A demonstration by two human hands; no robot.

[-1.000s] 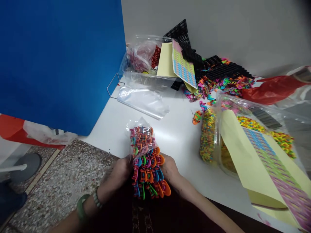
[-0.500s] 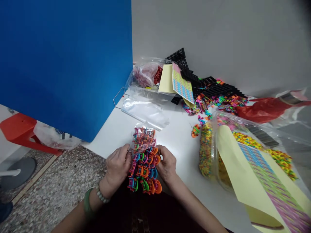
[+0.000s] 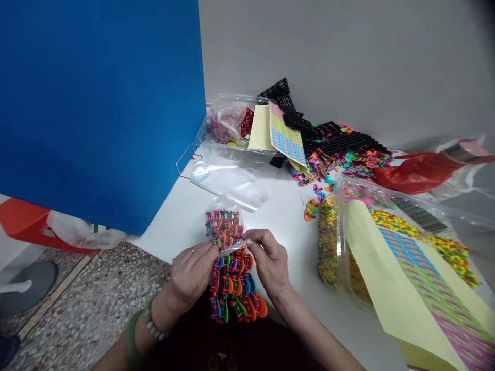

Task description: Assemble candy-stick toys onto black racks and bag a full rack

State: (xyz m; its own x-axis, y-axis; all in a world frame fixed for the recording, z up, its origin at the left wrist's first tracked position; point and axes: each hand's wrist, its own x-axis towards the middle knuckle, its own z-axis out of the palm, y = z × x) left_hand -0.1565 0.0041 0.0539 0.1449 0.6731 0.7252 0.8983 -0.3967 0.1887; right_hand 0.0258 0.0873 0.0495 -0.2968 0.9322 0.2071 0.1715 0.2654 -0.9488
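Observation:
A clear plastic bag (image 3: 230, 204) lies in front of me, its upper part around several rows of small bright plastic pieces (image 3: 234, 286) in orange, blue, pink and green. The lower rows stick out of the bag's mouth toward me; their exact kind is hard to make out. My left hand (image 3: 194, 273) pinches the left side of the bag's mouth. On the opposite side, the thumb and fingers of my right hand (image 3: 271, 264) are closed on the bag's edge, which is stretched across the pieces.
Flat clear bags (image 3: 228, 180) lie on the white table (image 3: 286, 219) beyond my hands. Behind them stands a clear tub (image 3: 216, 147). Black plastic grids (image 3: 340, 141) and loose colourful pieces (image 3: 310, 209) sit right of it. A tub of tiny coloured bits (image 3: 328, 247) and printed cards (image 3: 410, 263) occupy the right.
The mouth of the bag has come down a little over the rows, with both hands now pinching its edge. My right hand has shifted from the pieces' side to the bag's edge.

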